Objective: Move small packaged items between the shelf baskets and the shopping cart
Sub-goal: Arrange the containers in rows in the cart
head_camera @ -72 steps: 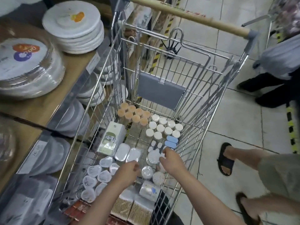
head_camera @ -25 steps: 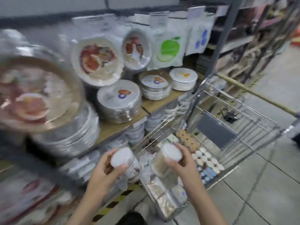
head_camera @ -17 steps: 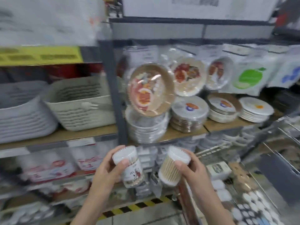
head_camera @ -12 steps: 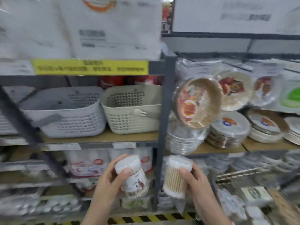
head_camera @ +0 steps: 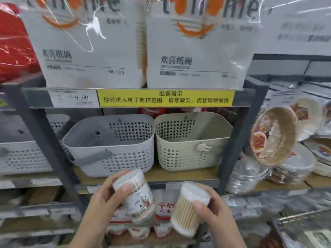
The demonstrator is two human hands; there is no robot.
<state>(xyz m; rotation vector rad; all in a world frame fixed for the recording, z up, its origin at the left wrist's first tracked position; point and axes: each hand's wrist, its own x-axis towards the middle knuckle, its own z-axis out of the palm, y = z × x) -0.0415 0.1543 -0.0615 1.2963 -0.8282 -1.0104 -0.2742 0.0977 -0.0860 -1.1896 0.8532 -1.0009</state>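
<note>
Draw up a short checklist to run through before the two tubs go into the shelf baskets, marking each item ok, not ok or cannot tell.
1. Left hand grips the labelled cotton swab tub: ok.
2. Right hand grips the plain cotton swab tub: ok.
3. Tub lids on: ok.
4. Grey basket open at the top, within view ahead: ok.
5. Beige basket open at the top: ok.
6. Room inside the baskets: cannot tell, floors hidden behind front walls.

paper bowl packs (head_camera: 198,51), yellow notice (head_camera: 165,98), paper plates (head_camera: 297,163)
</note>
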